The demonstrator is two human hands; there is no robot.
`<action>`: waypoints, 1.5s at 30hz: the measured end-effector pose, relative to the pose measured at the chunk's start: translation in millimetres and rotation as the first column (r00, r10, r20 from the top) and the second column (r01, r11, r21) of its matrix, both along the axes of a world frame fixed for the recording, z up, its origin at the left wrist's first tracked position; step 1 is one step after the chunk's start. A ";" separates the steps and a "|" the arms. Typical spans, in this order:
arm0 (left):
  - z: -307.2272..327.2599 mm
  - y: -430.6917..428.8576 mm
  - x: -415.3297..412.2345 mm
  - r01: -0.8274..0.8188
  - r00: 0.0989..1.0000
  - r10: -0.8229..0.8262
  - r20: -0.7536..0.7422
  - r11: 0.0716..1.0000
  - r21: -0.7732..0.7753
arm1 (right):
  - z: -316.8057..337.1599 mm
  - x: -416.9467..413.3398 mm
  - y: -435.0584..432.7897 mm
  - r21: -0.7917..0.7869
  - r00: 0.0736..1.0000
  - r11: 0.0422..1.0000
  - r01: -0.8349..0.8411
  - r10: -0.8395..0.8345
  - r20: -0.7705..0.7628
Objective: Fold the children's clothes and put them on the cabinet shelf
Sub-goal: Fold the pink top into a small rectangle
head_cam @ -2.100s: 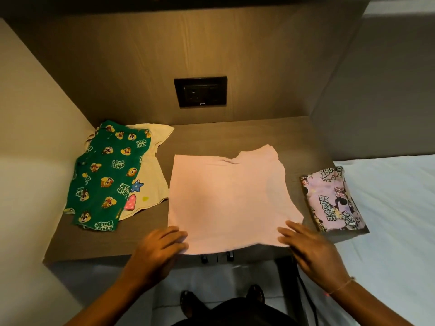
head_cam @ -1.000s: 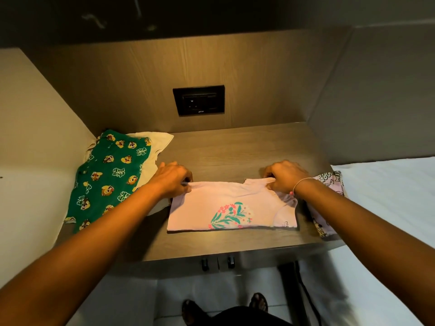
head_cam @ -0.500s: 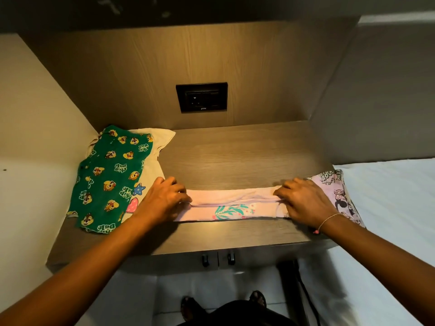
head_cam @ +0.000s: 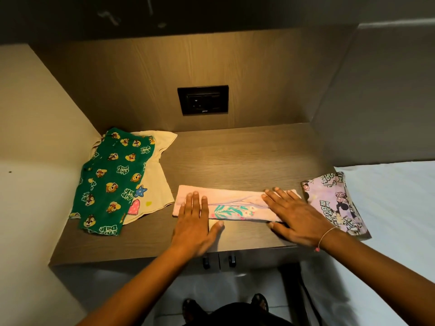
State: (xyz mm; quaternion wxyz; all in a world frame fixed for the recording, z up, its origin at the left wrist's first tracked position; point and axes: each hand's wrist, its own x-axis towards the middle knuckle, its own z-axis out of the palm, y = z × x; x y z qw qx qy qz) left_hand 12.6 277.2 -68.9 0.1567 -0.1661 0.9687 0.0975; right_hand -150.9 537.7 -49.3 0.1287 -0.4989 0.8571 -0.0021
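Flat and open, my left hand (head_cam: 194, 225) and right hand (head_cam: 297, 218) press the folded pink shirt (head_cam: 235, 205) near the shelf (head_cam: 235, 156) front edge; bare wood behind.

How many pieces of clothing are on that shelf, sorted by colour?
Green: 1, the chipmunk print
Cream: 1, lying under the green one
Pink: 1, the folded strip under both hands
Lilac: 1, the cartoon print at the right edge
Total: 4
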 end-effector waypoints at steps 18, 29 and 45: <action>41.2 -70.6 -152.6 0.372 0.924 -0.381 -0.017 0.911 -0.180 | 9.4 113.4 -42.7 -0.207 0.939 0.941 0.268 -0.207 0.274; 1.9 -23.0 29.3 0.469 0.876 -0.437 -0.205 0.869 0.155 | -16.5 78.9 -32.8 -0.246 0.994 0.966 -0.079 0.095 0.054; 63.4 10.4 75.4 0.180 0.895 0.187 -0.405 0.681 0.710 | 64.7 113.8 -23.6 -0.570 0.837 0.755 0.324 0.051 0.544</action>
